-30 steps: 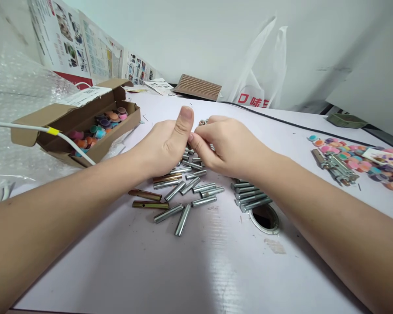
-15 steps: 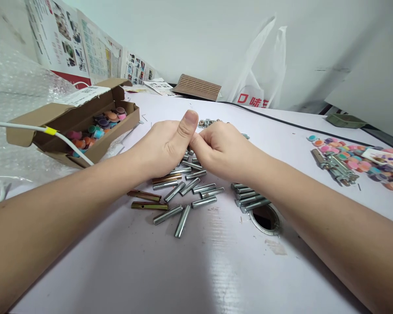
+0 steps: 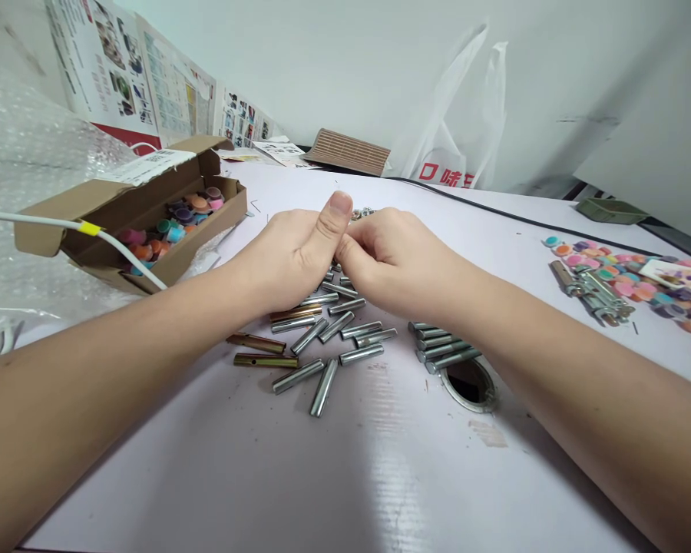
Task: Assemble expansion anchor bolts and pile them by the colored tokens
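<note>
Bench work with bare hands. Short metal tubes (image 3: 337, 326) – smooth, glossy cylinders, mostly silvery, a few brassy – lie loosely scattered at the centre of the frame on a pale, glossy table (image 3: 207, 468). Right of centre, dull grey bolts (image 3: 454, 359) lie side by side, next to a round hole with a metal rim (image 3: 493, 393). Small shiny nuts (image 3: 362, 213) show just behind the hands. Upper left: an open cardboard box (image 3: 207, 234), matt brown, holding colourful little pots (image 3: 176, 232), beside crinkled, clear bubble wrap (image 3: 34, 169).

Both hands meet above the tubes, forearms slanting in from the lower corners. The left hand (image 3: 296, 257) has its thumb raised, its fingers hidden; the right hand (image 3: 400, 257) is curled, thumb toward the left – I cannot tell what either holds.
</note>
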Demonstrator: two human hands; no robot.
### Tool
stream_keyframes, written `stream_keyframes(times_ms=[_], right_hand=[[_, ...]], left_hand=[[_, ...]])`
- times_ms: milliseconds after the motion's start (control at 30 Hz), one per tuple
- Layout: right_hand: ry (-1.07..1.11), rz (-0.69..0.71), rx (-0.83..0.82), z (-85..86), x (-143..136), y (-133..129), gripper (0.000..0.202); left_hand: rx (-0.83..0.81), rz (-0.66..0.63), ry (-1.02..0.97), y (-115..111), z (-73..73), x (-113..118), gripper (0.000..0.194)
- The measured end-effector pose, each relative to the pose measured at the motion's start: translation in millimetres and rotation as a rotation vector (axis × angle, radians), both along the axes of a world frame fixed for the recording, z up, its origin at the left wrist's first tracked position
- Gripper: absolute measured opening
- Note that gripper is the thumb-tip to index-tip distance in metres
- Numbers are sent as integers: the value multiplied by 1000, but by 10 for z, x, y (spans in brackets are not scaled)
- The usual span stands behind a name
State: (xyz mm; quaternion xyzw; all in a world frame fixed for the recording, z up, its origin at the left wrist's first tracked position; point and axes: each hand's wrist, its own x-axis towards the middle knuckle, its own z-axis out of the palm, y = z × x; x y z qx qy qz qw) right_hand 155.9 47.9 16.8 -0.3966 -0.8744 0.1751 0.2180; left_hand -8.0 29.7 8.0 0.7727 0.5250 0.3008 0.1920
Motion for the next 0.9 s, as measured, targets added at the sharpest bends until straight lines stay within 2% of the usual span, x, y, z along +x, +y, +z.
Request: stream_keyframes(times_ms=[100,167,233,300,367,400,433,500,600,733,833,900], right_hand=[[-24,-118,-193,46,-30,-37,49],[-27,-143,-363,82,-30,-45,53],[-7,-147,-437,100,-13,-36,57],[17,-132,-318,91,12,-15,56],[-1,-63,-106,60,35,8,48],[-23,-15,-21,43,42,16,43],[-45,24,28,26,44,21,40],[-69,36,26,4,33,18,41],[-40,-68,-102,1,-9,-11,47],[30,-205,-418,23,-40,-24,47],[98,-236,-621,22,-25,0,43],[131,-211,-660,14,-17,5,44]], left_hand=[[-85,-41,-11,-65,84,33,56],[-125,-120,-35,-99,133,48,57],[-118,-148,-35,-103,143,48,62],[-60,-75,2,-70,104,30,64],[25,31,49,-13,32,0,65],[51,44,58,16,-6,-14,64],[59,39,56,41,-39,-26,64],[60,18,57,73,-82,-40,63],[59,-6,49,72,-83,-37,63],[22,-107,-3,-3,9,-7,61],[7,-125,64,-64,77,13,62],[56,-83,139,-70,75,4,65]])
